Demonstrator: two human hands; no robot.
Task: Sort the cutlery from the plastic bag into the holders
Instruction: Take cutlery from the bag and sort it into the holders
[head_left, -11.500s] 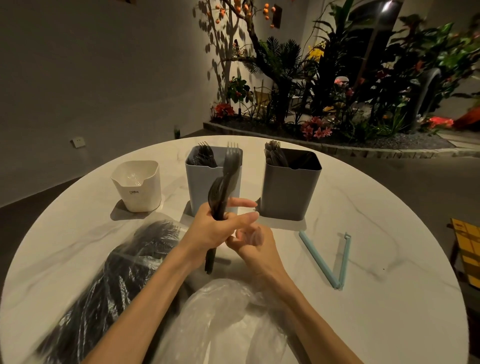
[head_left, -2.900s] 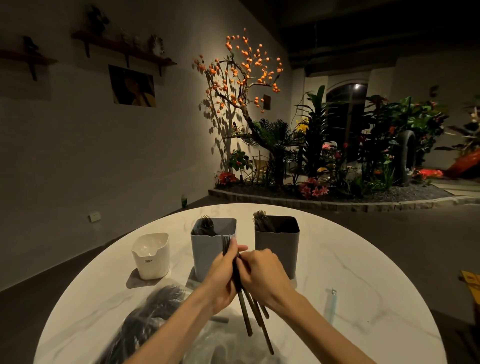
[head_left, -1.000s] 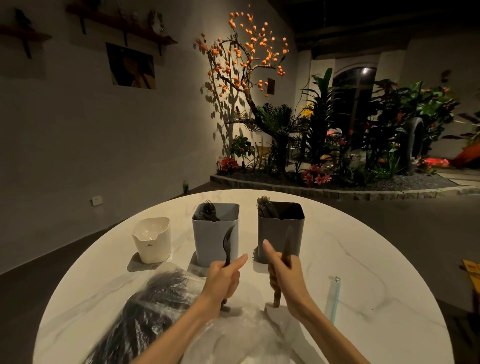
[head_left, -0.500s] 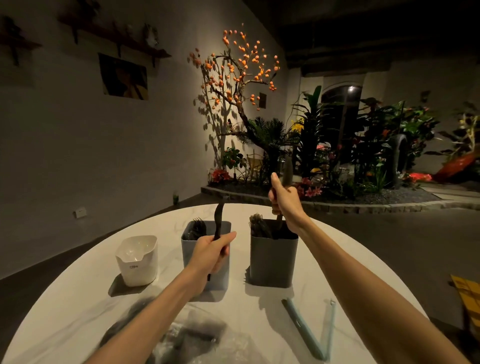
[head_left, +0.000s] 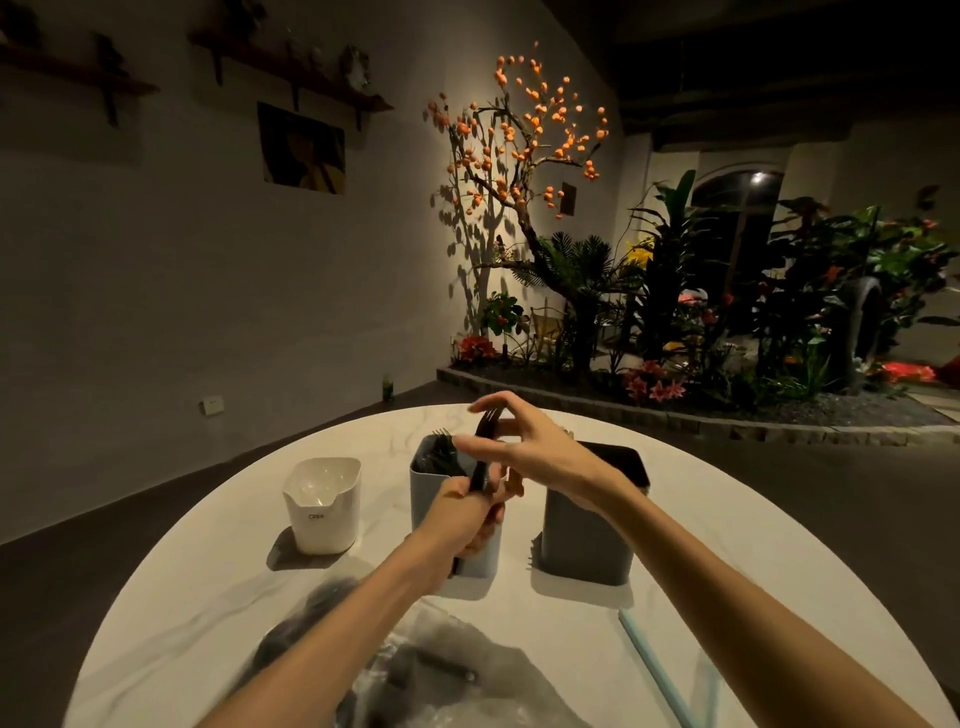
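My left hand grips a black plastic fork by its handle and holds it upright in front of the light blue-grey holder, which has several black forks in it. My right hand reaches across from the right with its fingers spread around the fork's head and holds nothing. To the right stands the dark grey holder, its contents hidden by my right wrist. The white holder stands at the left. The clear plastic bag of black cutlery lies at the near edge under my left forearm.
All three holders stand in a row on the round white marble table. A light blue bag clip lies near the front right. Beyond the table are a dark floor, a wall and a planted bed with an orange-fruited tree.
My right hand no longer holds the black piece it held above the dark grey holder and has moved left to the fork. My left hand keeps gripping the fork.
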